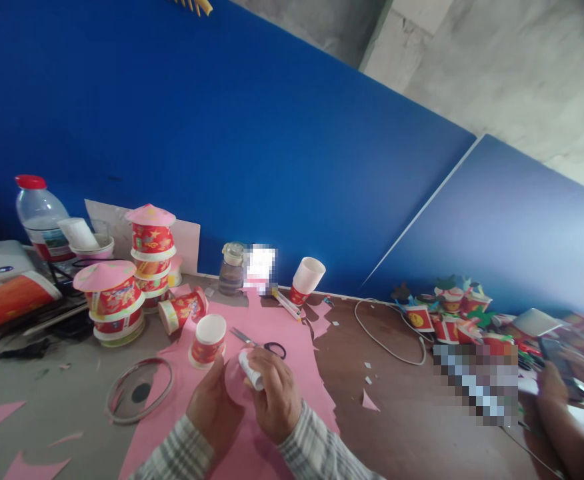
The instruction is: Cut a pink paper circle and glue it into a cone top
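Observation:
My left hand (213, 410) and my right hand (273, 393) meet low in the middle of the view, over a large pink paper sheet (267, 327). Between them I hold a round pink paper piece (235, 380). My right hand's fingers are wrapped round a small white tube (251, 370), perhaps a glue stick, pressed against that piece. My left hand's fingers pinch the piece's left edge. Scissors (259, 345) lie on the sheet just beyond my hands. An upside-down red and white paper cup (208, 340) stands to their left.
Stacked red cups with pink cone lids (137, 267), a water bottle (39, 217), a glass jar (232, 268) and a round glass lid (139, 390) fill the left. A white cable (387, 343) crosses the brown table. Another person's hand (555, 387) holds a phone at right, beside more cups.

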{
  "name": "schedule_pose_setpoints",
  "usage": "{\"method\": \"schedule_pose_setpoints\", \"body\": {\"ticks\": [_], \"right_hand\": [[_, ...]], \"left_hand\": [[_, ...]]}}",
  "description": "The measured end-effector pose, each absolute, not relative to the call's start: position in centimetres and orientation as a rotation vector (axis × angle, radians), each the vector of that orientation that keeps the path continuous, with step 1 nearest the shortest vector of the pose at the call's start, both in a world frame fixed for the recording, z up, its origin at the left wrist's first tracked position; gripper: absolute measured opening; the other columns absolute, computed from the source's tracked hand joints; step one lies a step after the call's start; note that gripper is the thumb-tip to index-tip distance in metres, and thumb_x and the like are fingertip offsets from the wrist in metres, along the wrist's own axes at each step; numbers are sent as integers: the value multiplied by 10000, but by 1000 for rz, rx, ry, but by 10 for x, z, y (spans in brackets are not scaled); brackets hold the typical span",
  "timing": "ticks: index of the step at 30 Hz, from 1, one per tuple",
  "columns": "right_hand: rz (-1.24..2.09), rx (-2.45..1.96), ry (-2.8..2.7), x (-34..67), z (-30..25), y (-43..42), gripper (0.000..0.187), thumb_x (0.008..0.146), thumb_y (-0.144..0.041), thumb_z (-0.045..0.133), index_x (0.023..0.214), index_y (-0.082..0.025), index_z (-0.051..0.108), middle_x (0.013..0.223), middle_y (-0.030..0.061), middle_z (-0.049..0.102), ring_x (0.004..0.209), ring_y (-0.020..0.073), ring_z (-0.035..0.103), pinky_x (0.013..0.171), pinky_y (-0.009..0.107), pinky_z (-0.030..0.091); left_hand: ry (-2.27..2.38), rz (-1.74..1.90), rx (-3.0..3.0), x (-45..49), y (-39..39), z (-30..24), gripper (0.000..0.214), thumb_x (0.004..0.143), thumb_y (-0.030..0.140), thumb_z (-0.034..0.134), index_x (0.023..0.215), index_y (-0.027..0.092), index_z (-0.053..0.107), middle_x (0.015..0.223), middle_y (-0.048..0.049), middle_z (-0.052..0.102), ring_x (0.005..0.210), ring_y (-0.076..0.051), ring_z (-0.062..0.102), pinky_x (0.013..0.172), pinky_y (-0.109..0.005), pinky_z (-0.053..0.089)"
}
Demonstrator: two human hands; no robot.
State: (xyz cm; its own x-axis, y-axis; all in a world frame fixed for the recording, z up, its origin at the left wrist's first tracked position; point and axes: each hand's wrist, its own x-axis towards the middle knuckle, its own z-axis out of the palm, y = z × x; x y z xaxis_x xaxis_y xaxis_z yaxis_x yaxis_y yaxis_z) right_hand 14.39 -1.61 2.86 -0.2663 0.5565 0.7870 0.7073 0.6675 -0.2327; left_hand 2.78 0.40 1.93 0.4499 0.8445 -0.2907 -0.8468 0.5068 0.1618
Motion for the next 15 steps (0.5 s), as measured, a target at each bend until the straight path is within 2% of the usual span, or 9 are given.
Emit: {"method": "schedule_pose_setpoints", "body": {"ticks": [9, 15], "right_hand": [[-183, -1032, -1871, 142, 25, -14, 273, 816, -167, 499, 1088, -176, 505, 994, 104, 659, 932, 238, 640, 786, 335, 555], [-143, -1058, -1851, 144, 20, -12, 270, 812, -152, 490, 1081, -174, 500, 971, 101, 649, 903, 229, 633, 771, 325, 550]], "left_hand": [[345, 1136, 53, 27, 6, 18, 422, 706, 428, 382, 977, 151, 549, 840, -94, 678, 910, -251, 532, 836, -394, 390], [330, 1172, 81, 26, 7, 13, 373, 701, 382, 427, 982, 167, 544, 898, -85, 665, 980, -247, 486, 868, -392, 355]]}}
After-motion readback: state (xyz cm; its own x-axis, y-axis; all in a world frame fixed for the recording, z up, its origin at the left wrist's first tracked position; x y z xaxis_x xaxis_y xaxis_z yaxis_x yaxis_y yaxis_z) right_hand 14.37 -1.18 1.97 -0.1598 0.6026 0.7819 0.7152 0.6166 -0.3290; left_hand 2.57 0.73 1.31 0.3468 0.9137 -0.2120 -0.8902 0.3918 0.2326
